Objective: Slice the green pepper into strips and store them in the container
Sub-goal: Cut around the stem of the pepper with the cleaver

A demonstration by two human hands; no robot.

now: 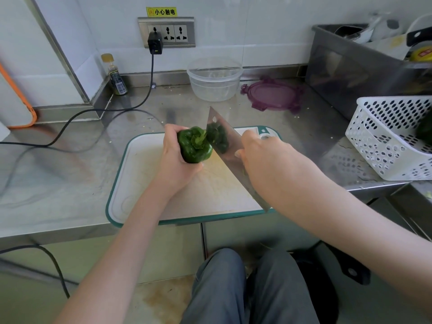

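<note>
A green pepper is held stem-up in the left hand, fingers curled round it above the cutting board, while a cleaver is gripped by the right hand, its blade set just right of the left grip (the pepper is mirrored in the steel). Beyond both grips, a clear container and a purple lid are seen on the steel bench

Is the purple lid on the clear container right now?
No. The purple lid lies flat on the steel counter to the right of the clear container, which stands open and empty.
</note>
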